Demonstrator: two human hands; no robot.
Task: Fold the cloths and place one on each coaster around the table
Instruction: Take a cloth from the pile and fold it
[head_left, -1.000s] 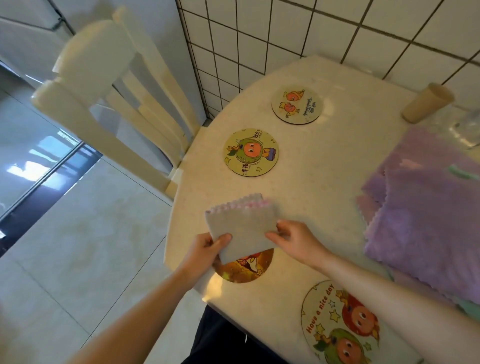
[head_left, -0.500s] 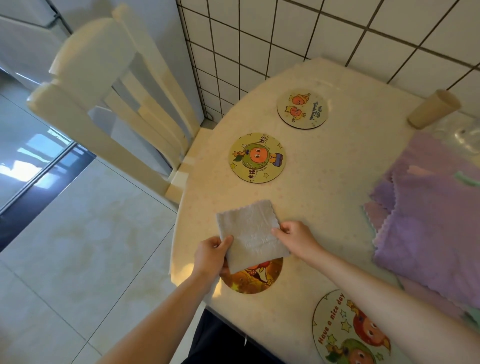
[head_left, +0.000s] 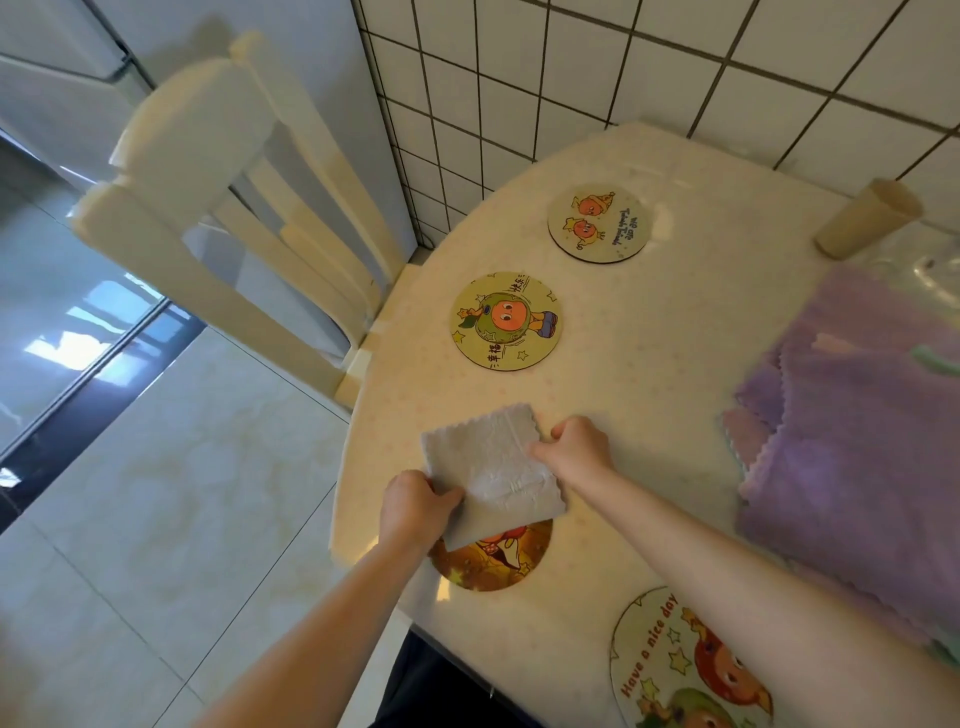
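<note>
A folded grey cloth (head_left: 493, 470) lies near the table's front-left edge, covering the far half of an orange coaster (head_left: 493, 558). My left hand (head_left: 415, 506) pinches the cloth's near-left corner. My right hand (head_left: 576, 447) grips its right edge. A green-fruit coaster (head_left: 506, 321) and a pale coaster with two orange figures (head_left: 600, 222) sit bare further back. A "Have a nice day" coaster (head_left: 675, 670) lies at the near edge, partly under my right forearm. A stack of purple cloths (head_left: 857, 441) fills the right side.
A cream wooden chair (head_left: 234, 218) stands close against the table's left edge. A beige cylinder (head_left: 865, 218) lies on the table (head_left: 675, 338) by the tiled wall at back right, with clear plastic beside it. The table's rim curves just left of my hands.
The grey cloth has come down from tilted above the table to nearly flat over the orange coaster. Both hands kept hold and moved slightly away from me.
</note>
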